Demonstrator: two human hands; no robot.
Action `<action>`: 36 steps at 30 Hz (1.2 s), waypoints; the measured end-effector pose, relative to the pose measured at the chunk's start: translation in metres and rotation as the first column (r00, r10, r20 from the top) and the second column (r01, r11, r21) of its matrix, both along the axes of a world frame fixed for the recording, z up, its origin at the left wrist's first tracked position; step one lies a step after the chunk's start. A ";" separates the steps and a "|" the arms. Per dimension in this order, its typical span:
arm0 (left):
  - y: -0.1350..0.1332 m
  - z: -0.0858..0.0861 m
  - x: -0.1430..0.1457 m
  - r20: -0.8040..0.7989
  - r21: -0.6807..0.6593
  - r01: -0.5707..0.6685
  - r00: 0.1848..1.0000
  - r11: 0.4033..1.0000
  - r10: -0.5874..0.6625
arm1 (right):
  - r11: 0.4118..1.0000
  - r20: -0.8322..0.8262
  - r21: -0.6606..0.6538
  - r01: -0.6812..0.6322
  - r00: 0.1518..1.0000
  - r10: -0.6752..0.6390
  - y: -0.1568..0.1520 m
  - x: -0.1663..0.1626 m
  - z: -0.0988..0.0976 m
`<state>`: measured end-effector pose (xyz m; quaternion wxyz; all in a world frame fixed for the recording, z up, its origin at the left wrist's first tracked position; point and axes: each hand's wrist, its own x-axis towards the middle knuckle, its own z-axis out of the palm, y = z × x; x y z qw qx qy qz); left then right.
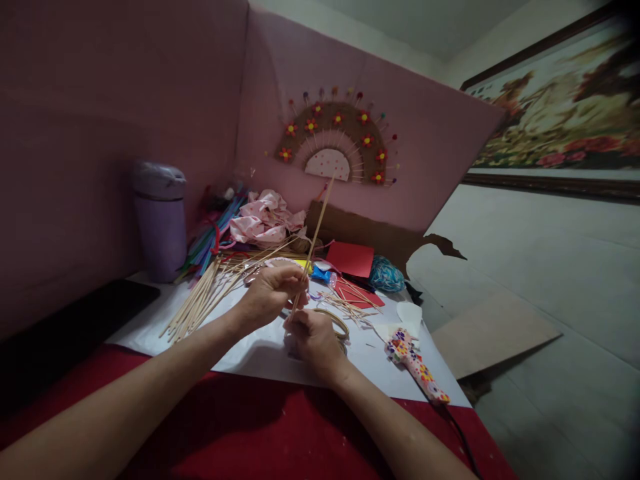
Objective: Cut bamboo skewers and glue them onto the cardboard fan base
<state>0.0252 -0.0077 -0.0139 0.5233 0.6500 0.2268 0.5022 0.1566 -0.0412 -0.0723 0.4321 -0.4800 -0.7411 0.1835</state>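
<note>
At the centre of the frame, the left hand [275, 290] pinches a thin wooden stick [319, 222] partway up, while the right hand [319, 341] grips its lower end just below. The stick slants upward, its tip overlapping the half-round craft piece [339, 119] on the pink board [415, 153]. A yellowish ring [339, 321] shows beside the right hand. Loose sticks [197, 300] lie left of centre, near a purple tumbler [161, 227]; right of centre, a flower-patterned tool [419, 370] rests on the worktop [240, 427].
</note>
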 end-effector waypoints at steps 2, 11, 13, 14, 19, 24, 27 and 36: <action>-0.001 -0.002 0.002 0.025 0.004 -0.011 1.000 1.000 0.011 | 1.000 0.009 0.001 0.022 1.000 -0.022 0.000 -0.001 -0.001; -0.010 -0.006 0.015 0.252 -0.095 0.060 0.967 0.994 -0.035 | 0.994 0.077 0.102 0.037 0.996 -0.045 0.000 -0.002 -0.003; -0.011 -0.006 0.017 0.259 -0.073 0.035 0.966 0.997 -0.014 | 0.994 0.078 0.103 0.040 0.996 -0.049 0.000 -0.002 -0.003; -0.011 -0.005 0.018 0.254 -0.062 0.011 0.967 0.998 0.005 | 0.994 0.080 0.100 0.040 0.996 -0.048 0.000 -0.002 -0.003; -0.013 -0.005 0.021 0.248 -0.065 -0.015 0.968 0.998 0.030 | 0.995 0.064 0.094 0.046 0.997 -0.052 -0.001 -0.001 -0.001; -0.012 -0.009 0.024 0.334 -0.113 0.094 0.941 0.989 -0.051 | 0.996 0.048 0.068 0.051 0.997 -0.054 0.000 -0.002 -0.003; -0.008 -0.011 0.025 0.364 -0.135 0.124 0.929 0.983 -0.067 | 0.998 0.013 0.032 0.058 0.998 -0.059 0.000 -0.002 -0.004; -0.005 -0.009 0.022 0.397 -0.151 0.129 0.916 0.980 -0.060 | 0.989 0.263 0.068 0.131 0.954 -0.145 -0.002 0.044 0.024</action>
